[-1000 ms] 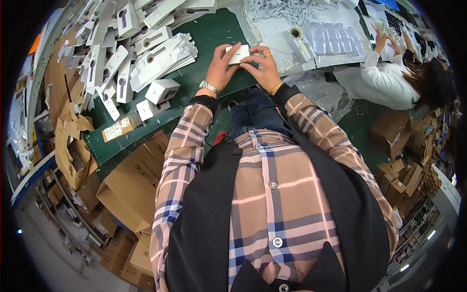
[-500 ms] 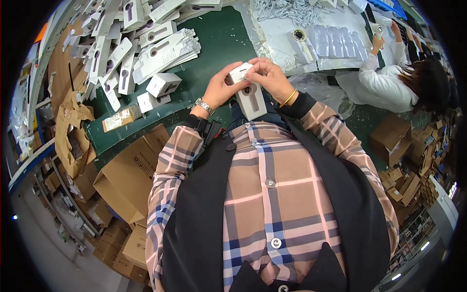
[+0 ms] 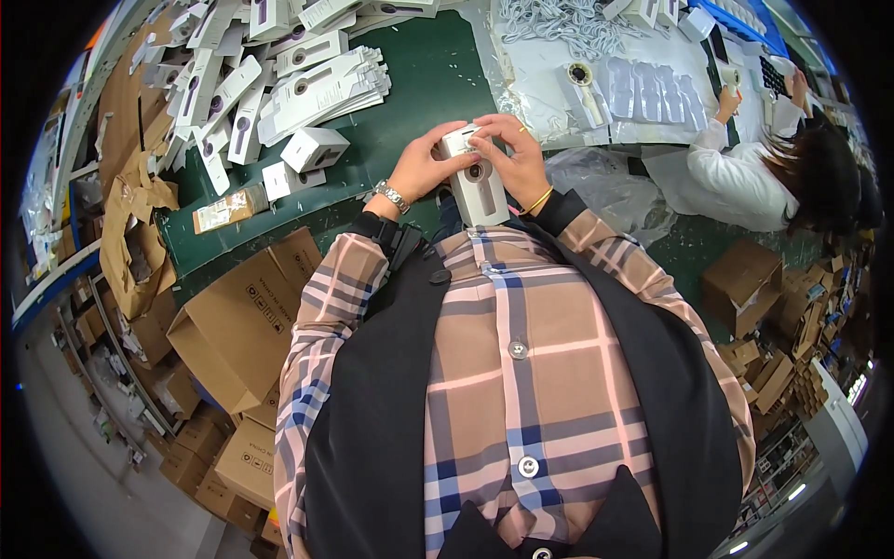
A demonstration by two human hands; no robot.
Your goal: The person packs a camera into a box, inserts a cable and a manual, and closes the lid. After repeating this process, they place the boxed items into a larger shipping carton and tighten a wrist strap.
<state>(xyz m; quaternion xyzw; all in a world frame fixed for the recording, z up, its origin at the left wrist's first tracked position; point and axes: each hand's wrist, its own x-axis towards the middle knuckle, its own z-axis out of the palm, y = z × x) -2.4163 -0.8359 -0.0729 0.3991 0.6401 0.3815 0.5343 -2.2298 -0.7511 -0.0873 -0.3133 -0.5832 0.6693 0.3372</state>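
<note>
Green table (image 3: 428, 74) now lies mostly beyond the white box (image 3: 482, 203); box is back toward the shirt (image 3: 568, 317), windowed face newly showing, so work sits at its top end; left hand (image 3: 421, 172) and right hand (image 3: 521, 168) grasp there; green top runs between box pile (image 3: 321, 93) and white covering (image 3: 540, 93).

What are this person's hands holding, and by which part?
A white box, held at its end farther from the body: the left hand and right hand grip that end from either side.

Both hands (image 3: 421, 171) hold a white box (image 3: 484, 205), apparently near one end.
</note>
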